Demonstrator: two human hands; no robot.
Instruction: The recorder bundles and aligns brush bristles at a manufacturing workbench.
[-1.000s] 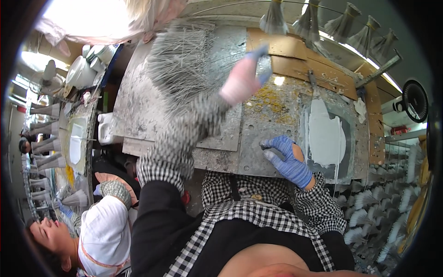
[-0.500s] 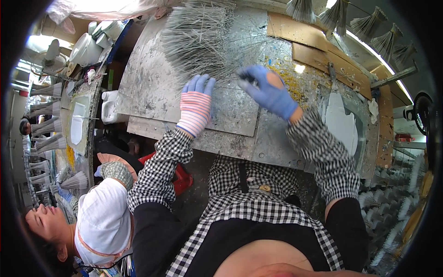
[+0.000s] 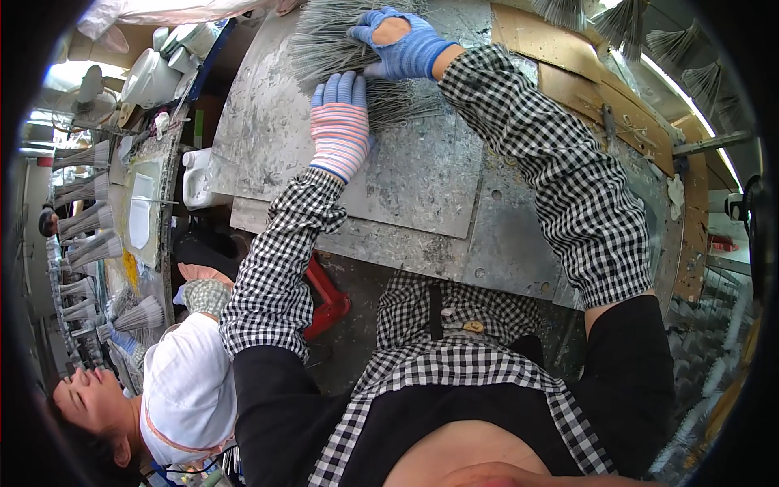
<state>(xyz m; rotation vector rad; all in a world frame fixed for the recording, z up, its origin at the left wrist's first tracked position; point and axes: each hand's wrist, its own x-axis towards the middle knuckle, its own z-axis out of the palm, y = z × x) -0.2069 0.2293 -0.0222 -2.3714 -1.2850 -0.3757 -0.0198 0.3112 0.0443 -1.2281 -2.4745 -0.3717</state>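
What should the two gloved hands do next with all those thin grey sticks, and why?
Probably draw a small bunch off the pile of thin grey sticks toward the body. The right hand in the blue glove already lies on top of the pile, and the left hand in the striped glove rests flat at its near edge, with bare grey work plate just below to lay them on.

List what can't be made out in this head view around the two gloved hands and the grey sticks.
- Right hand: fingertips buried in the sticks; grip unclear.
- Left hand: palm faces down, so what lies under it is hidden.
- Sticks: far end cut off by the top edge.
- Metal sheet: its right side is covered by the right sleeve.
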